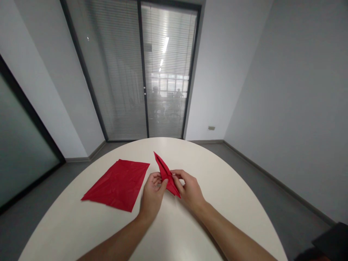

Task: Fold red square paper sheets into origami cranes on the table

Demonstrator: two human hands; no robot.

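A folded piece of red paper (166, 173), long and narrow with pointed ends, is held between my two hands over the table. My left hand (152, 194) pinches its left side, thumb on the near face and fingers curled behind. On the right edge, my right hand (190, 188) grips the paper between thumb and fingers. One tip points up and away to the left, the other down toward my right wrist. Left of my left hand lies a flat, creased red sheet (116, 186), roughly diamond-shaped, with slightly uneven edges as if several sheets overlap.
Both hands work above a round white table (231, 217). Beyond its far edge stands a glass door (168, 108) with blinds, and a grey wall (293, 108) rises on the right. A dark object (330, 243) shows at the lower right corner.
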